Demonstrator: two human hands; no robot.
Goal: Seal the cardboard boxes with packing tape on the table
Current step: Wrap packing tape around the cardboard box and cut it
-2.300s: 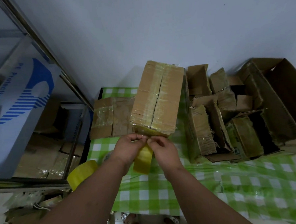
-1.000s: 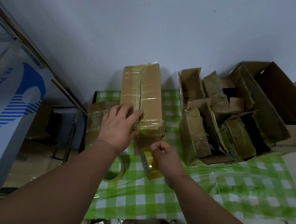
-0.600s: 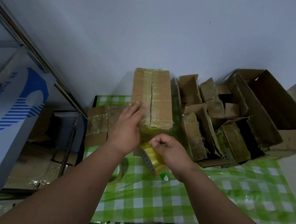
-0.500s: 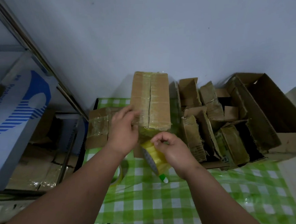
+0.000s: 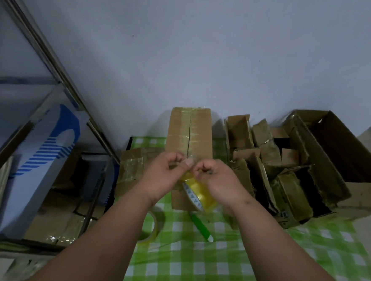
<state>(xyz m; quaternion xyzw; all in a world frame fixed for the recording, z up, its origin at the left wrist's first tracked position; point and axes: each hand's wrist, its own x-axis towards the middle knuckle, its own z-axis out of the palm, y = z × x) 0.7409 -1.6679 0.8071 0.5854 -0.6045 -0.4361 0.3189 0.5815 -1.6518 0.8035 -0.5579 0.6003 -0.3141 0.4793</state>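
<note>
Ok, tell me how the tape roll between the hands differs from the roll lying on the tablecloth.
The held tape roll is up off the cloth, turned edge-on against the tall taped box, gripped by the right hand, while the left hand pinches near its top; the second roll lies flat on the checked tablecloth, untouched. The held roll looks fuller, the flat one a thin ring. Both are yellowish and translucent.

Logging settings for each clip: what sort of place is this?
Probably a small packing or storage corner, not a factory line: taped cardboard box on a green checked tablecloth, pile of worn open boxes, metal shelf with cartons.
</note>
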